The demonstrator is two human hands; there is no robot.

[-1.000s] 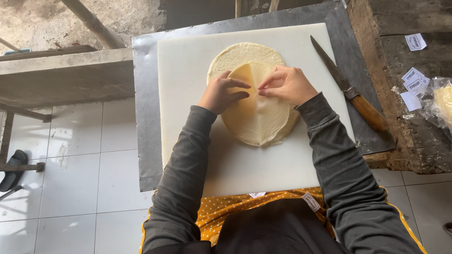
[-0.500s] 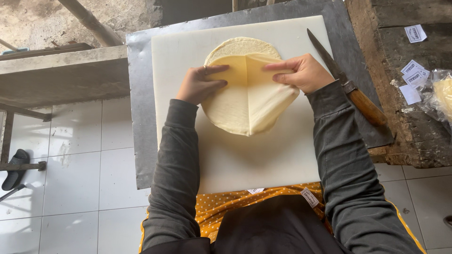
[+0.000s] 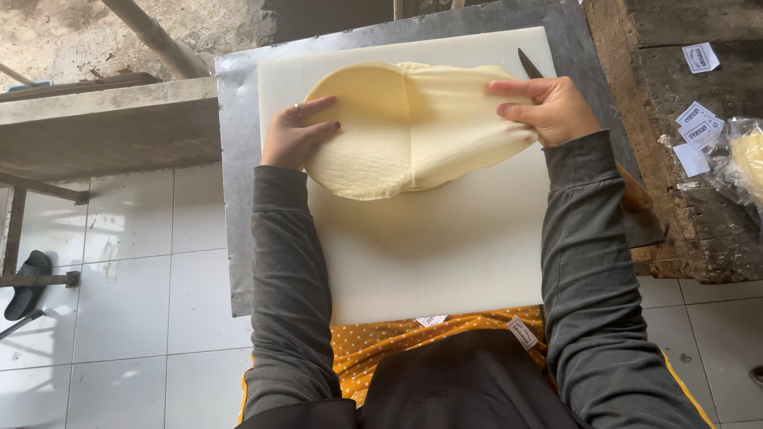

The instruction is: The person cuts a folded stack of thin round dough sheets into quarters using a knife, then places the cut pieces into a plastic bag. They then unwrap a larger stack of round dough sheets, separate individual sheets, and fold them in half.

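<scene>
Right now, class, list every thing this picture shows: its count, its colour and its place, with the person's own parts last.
Dough sheets: a thin round stack, pale yellow, on the board's far half, being peeled apart.
Cutting board: one, white, on the metal table.
Metal table: one, grey, under the board.
Knife: one, dark blade tip showing beside the right hand; the rest is hidden.
Paper labels: several, white, on the wooden bench at right.
Plastic bag: one, clear with yellow contents, far right edge.
Sandal: one, black, on the white floor tiles at left.
Left hand: flat on the left sheet.
Right hand: pinching the right sheet's edge.
</scene>
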